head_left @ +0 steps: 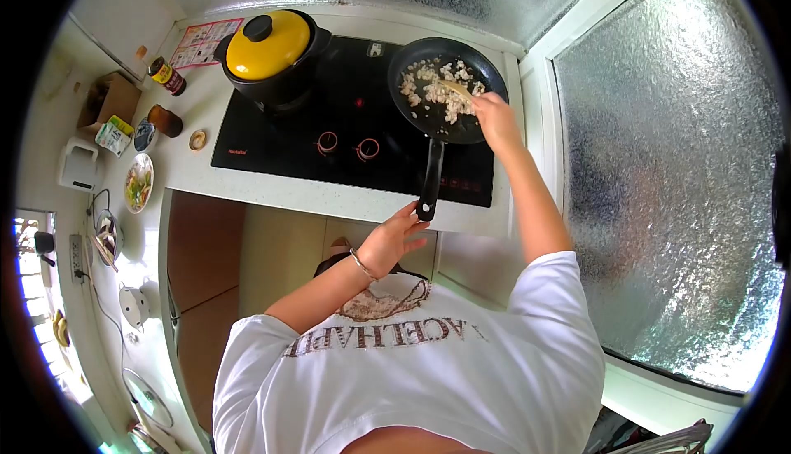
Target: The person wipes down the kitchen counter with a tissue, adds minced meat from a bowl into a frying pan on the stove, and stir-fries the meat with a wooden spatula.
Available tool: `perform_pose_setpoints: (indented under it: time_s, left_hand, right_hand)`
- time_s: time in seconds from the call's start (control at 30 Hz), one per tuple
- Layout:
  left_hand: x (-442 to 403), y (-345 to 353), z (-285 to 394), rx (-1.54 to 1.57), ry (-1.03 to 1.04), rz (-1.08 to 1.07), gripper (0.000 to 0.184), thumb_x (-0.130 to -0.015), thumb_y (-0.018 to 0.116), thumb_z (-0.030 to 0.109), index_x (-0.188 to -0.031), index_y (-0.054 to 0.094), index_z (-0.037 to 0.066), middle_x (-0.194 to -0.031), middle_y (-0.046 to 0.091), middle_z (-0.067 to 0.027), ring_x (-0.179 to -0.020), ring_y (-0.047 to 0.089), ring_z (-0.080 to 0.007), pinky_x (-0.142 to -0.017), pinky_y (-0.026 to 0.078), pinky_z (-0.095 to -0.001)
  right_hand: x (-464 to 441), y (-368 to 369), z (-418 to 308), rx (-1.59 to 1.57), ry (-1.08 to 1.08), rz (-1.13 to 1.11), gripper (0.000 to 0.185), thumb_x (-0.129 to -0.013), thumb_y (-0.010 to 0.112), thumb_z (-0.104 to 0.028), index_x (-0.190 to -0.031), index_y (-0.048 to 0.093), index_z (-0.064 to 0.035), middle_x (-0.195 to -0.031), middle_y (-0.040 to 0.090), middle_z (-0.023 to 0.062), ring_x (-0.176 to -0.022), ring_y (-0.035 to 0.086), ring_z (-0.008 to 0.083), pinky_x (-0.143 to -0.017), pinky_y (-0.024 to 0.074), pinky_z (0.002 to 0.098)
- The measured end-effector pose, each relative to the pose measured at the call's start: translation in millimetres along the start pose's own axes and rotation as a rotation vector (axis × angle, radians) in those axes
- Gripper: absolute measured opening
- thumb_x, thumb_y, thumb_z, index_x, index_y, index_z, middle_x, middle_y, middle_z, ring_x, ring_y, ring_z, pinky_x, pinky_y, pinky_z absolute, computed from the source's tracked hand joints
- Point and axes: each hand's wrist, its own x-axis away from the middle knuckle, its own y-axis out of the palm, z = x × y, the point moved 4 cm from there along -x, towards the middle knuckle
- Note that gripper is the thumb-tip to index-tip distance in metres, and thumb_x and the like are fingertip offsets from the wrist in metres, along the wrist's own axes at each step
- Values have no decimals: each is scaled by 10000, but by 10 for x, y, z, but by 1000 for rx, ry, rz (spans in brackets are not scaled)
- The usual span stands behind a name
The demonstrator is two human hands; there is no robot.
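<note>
A black frying pan (404,71) sits at the right of the black cooktop (280,145), with chopped, pale food pieces (445,91) spread in it. My right hand (497,120) is closed on a light wooden utensil (455,87) whose end lies among the food. The pan's handle points toward me. At its end is my left hand (395,244), its fingertips touching the handle tip from the left and its other fingers spread apart. A bracelet circles the left wrist.
A black pot (284,87) with a yellow lid (268,46) stands on the left of the cooktop. Farther left are a sauce bottle (167,77), a brown jar (166,121), a plate of cut vegetables (139,183) and a small round lid (198,140). Textured glass (659,166) borders the right.
</note>
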Motion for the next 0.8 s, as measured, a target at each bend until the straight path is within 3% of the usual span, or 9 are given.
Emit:
perform_pose_setpoints:
  time_s: [0.23, 0.43, 0.5, 0.8]
  left_hand:
    - [1, -42, 33, 47, 15, -1, 550, -901, 422, 219, -1393, 226, 71, -1273, 458, -59, -1195, 413, -191, -977, 344, -361]
    - [29, -38, 48, 25, 26, 2, 547, -904, 424, 222, -1392, 230, 69, -1288, 444, -68, -1210, 395, -194, -977, 341, -377]
    - [45, -39, 9, 22, 19, 6, 541, -906, 420, 221, -1391, 235, 68, -1290, 442, -66, -1212, 392, -193, -973, 343, -379]
    - [50, 17, 16, -25, 6, 18, 547, -912, 396, 217, -1404, 209, 69, -1300, 424, -30, -1223, 371, -166, -963, 330, -365]
  right_hand:
    - [433, -295, -259, -181, -65, -52, 132, -823, 557, -68, -925, 623, -15, -875, 589, 142, -787, 576, 329, -681, 465, 366]
    - [259, -181, -230, -144, 11, 57, 151, -824, 577, -66, -949, 629, 2, -919, 603, 132, -802, 589, 306, -702, 471, 341]
    - [244, -59, -254, -151, -74, 32, 156, -817, 578, -52, -954, 630, 1, -918, 602, 134, -811, 587, 307, -706, 471, 342]
    - [409, -136, -322, -112, -57, -87, 161, -808, 570, -32, -959, 617, -7, -906, 592, 139, -819, 579, 315, -705, 466, 358]
